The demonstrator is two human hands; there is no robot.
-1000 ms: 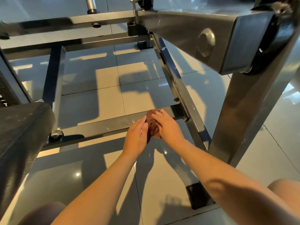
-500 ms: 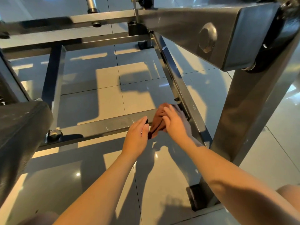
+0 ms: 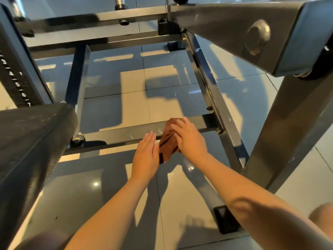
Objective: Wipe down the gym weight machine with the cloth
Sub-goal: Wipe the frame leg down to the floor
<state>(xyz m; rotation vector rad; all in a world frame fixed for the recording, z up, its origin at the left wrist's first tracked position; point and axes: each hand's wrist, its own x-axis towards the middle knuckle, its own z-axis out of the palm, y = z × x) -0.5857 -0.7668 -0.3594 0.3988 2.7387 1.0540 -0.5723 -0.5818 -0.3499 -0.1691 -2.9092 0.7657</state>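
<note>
while on crossbar (image 3: pixel 117 134), cloth (image 3: pixel 168 141) near rail (image 3: pixel 212 98)

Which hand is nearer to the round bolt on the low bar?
Left. The left hand is right of the bolt; the right hand is farther right, on the cloth.

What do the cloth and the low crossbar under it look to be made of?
Cloth: soft brown fabric, maybe microfibre; it creases and drapes over the bar's edge. Crossbar: square metal tube, likely steel, dark painted, semi-matte; straight edges, dull sheen and pale scuff marks suggest it.
</note>
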